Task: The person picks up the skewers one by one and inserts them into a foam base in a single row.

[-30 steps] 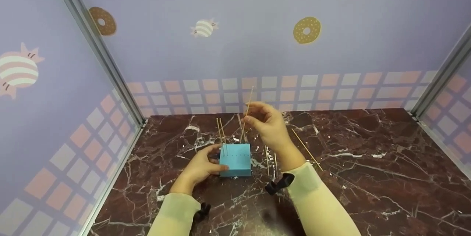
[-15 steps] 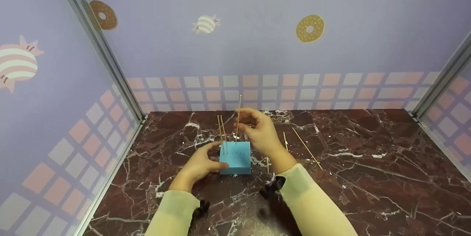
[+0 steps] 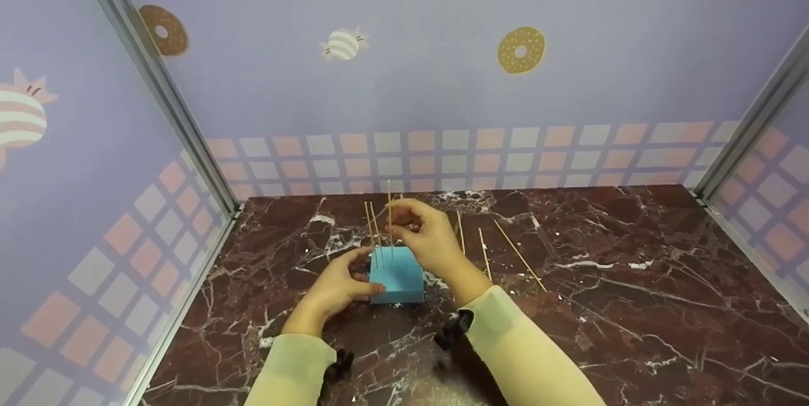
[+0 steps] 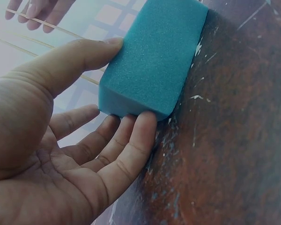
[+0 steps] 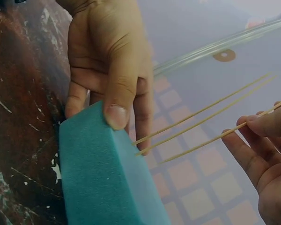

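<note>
A blue foam block (image 3: 398, 289) sits on the table, with a row of small dark holes across its top. My left hand (image 3: 338, 286) grips its left end, thumb on the near face and fingers round the end, as the left wrist view shows. Two thin bamboo skewers (image 5: 201, 112) stand in the block near that end. Between thumb and fingertips, my right hand (image 3: 430, 241) pinches a third skewer (image 5: 196, 147), held nearly upright beside them. Its lower tip is at the block's top; I cannot tell whether it is in a hole.
Several loose skewers (image 3: 519, 255) lie on the dark red marbled table (image 3: 632, 305), right of the block. A patterned wall (image 3: 442, 90) rises behind the table's far edge, and another wall (image 3: 95, 203) stands at the left.
My right hand has moved left and down with its skewer, from beyond the block's right part to beside the two standing skewers. The left hand keeps its grip on the block.
</note>
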Available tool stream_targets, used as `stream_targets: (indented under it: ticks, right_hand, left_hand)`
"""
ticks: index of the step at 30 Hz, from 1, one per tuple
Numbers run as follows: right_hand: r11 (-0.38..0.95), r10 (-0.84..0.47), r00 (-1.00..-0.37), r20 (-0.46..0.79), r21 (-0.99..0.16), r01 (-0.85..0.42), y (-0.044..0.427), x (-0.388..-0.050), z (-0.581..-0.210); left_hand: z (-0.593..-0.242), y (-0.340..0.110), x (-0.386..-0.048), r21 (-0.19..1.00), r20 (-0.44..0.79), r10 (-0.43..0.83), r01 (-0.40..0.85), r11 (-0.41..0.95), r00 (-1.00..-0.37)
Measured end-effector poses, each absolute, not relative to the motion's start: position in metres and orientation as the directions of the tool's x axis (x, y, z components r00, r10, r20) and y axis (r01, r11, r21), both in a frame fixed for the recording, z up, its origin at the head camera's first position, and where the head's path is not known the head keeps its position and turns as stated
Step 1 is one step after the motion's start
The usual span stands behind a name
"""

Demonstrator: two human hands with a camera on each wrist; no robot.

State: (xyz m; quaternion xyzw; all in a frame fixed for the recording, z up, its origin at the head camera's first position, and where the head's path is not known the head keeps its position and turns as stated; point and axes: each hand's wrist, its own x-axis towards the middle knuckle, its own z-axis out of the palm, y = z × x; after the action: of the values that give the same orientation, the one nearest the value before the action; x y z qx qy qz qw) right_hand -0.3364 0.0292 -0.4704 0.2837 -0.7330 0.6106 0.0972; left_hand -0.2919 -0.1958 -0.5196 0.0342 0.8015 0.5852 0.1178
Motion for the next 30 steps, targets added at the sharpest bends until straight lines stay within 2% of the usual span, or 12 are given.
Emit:
stream_targets:
  ticks: [13,30]
  right_hand:
    - [0.067,-0.323,-0.826,0.463,-0.859,-0.508,0.025,-0.333,-0.475]
    - [0.15,-0.338,-0.825,0.453,-0.84,-0.522,0.025,-0.337,-0.483]
  left_hand:
    - [-0.52,-0.196,-0.29,0.944,-0.151,0.188,-0.086,0.318,-0.97]
    - [-0.519,-0.197,-0.29,0.944,-0.159,0.195,-0.091,0.317,-0.968]
